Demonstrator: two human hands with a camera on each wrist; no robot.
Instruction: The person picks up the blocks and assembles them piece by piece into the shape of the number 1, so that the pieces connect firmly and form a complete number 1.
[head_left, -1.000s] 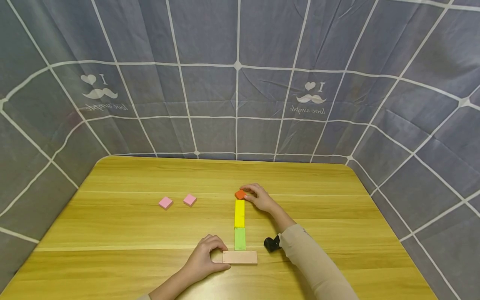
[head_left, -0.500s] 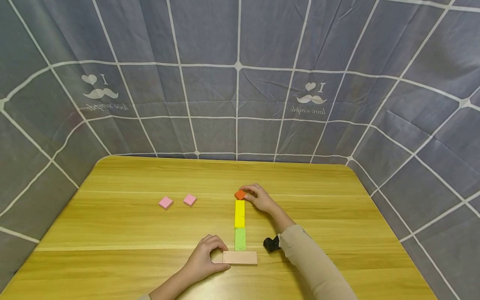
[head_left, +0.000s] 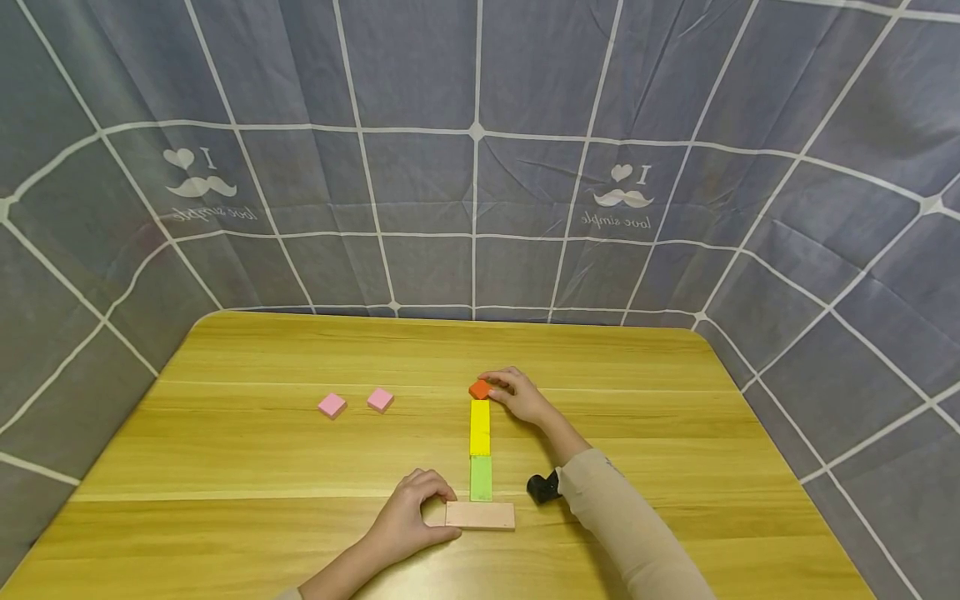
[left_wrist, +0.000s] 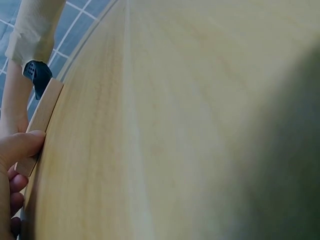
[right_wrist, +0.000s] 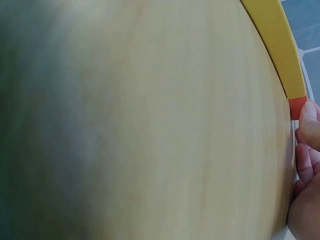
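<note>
In the head view a line of blocks runs away from me: a plain wooden block (head_left: 483,516) lying crosswise, a green block (head_left: 481,478), a yellow block (head_left: 480,427) and a small orange-red block (head_left: 479,389) at the far end. My left hand (head_left: 405,518) grips the plain block's left end between thumb and fingers; its thumb (left_wrist: 31,142) lies on that block in the left wrist view. At the far end, my right hand (head_left: 521,398) pinches the orange-red block from the right. The right wrist view has this block (right_wrist: 297,107) against the yellow one's end.
Two pink square blocks (head_left: 332,406) lie apart on the left of the wooden table (head_left: 247,467). A black device (head_left: 543,489) sticks out at my right sleeve, beside the green block. A grey grid-patterned curtain (head_left: 420,183) surrounds the table's back and sides.
</note>
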